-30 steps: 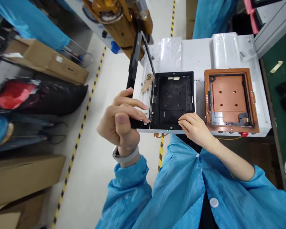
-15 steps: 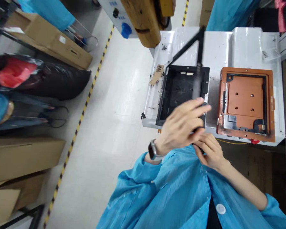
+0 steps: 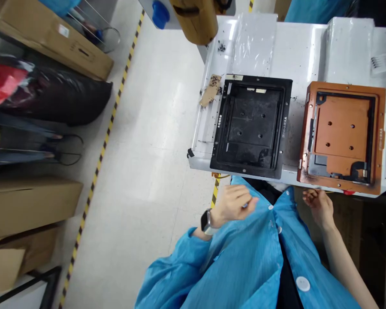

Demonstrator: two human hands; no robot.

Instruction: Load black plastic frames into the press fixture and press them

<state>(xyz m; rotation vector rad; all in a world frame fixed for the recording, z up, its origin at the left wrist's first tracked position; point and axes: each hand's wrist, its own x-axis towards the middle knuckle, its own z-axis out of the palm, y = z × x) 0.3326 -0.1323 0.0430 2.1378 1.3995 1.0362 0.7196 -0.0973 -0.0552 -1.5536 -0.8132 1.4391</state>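
In the head view my left hand, with a watch on its wrist, is curled into a loose fist in front of my blue jacket. Nothing shows in it. It is below the front edge of the black fixture, a rectangular tray with a recessed middle. My right hand is close to the table's front edge, below the orange fixture. Its fingers are bent inward, and no held thing shows. A black frame with metal-grey parts lies inside the orange fixture. A red button peeks out under the edge.
A brown cylinder and a blue knob overhang the back left. Brown card with dark specks lies beside the black fixture. Cardboard boxes and a black bag stand left of the striped floor line.
The dark frame that both hands held upright over the black fixture is gone from them and no longer visible. My hands have parted: left one lower, right one toward the orange fixture.
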